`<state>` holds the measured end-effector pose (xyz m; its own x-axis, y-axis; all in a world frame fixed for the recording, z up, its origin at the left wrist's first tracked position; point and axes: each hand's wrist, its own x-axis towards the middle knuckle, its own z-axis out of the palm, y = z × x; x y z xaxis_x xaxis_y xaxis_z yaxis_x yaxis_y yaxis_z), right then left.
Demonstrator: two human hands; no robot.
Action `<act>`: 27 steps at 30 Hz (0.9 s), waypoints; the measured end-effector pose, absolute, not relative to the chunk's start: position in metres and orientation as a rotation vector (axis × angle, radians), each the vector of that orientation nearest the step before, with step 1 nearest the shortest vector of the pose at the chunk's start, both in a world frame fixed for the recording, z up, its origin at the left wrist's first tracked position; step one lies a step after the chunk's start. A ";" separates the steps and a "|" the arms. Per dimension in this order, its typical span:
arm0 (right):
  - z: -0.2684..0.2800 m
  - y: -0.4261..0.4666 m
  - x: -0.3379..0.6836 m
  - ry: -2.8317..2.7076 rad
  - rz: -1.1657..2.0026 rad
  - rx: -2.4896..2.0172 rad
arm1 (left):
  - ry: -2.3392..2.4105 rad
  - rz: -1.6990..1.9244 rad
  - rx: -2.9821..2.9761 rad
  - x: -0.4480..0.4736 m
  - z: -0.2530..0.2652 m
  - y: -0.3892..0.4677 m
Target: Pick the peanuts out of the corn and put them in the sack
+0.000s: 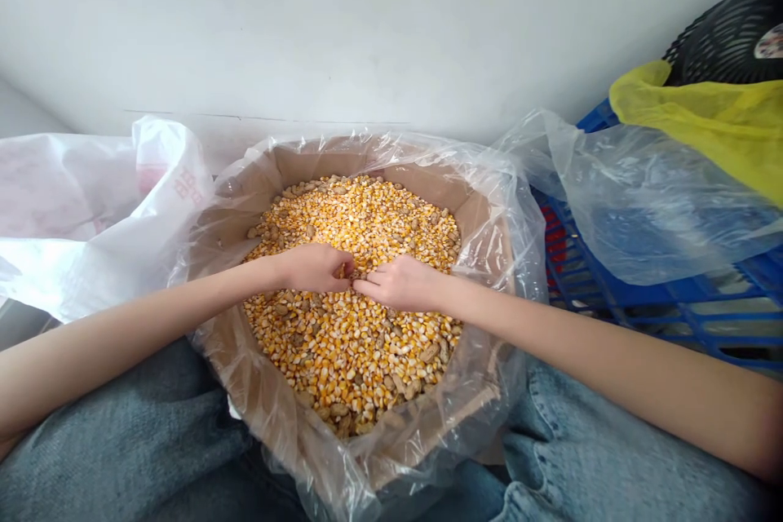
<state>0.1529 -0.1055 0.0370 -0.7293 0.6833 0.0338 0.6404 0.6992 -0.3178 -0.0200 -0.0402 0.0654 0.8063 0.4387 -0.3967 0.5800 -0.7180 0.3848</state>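
Observation:
A cardboard box (pixel 480 220) lined with a clear plastic bag (pixel 529 261) holds a deep bed of yellow corn kernels (pixel 348 216). Unshelled peanuts (pixel 430 353) are scattered among the kernels, more thickly at the near and right sides. Over the middle of the corn, my left hand (pixel 318 267) has its fingers curled in, closed. Facing it almost fingertip to fingertip is my right hand (pixel 404 284), its fingers bent and closed too. Whatever sits between the fingertips is too small and hidden to name.
A white plastic bag (pixel 122 220) lies left of the box. On the right stands a blue plastic crate (pixel 661 306), with clear plastic sheeting (pixel 661 196), a yellow mesh bag (pixel 722 122) and a black fan (pixel 722 37). A white wall (pixel 367 33) rises behind; my jeans-covered legs (pixel 134 432) flank the box.

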 end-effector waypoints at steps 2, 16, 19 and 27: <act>0.038 -0.104 0.153 -2.730 0.419 -1.134 | 0.761 -0.357 2.376 -0.021 0.065 -0.036; 0.046 -0.096 0.156 -2.250 0.839 -1.492 | 0.754 0.074 1.020 -0.031 0.071 -0.016; 0.050 -0.088 0.159 -1.697 1.344 -1.419 | 0.703 0.146 0.843 -0.033 0.073 -0.011; 0.060 -0.076 0.177 -0.702 2.055 -0.839 | 0.630 0.246 0.681 -0.034 0.077 -0.009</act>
<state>0.1765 -0.0764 0.0597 -0.4679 0.8248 -0.3175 -0.4584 -0.5337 -0.7106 -0.0339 -0.0089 0.0768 0.7886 0.4082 -0.4599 -0.0111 0.7572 0.6530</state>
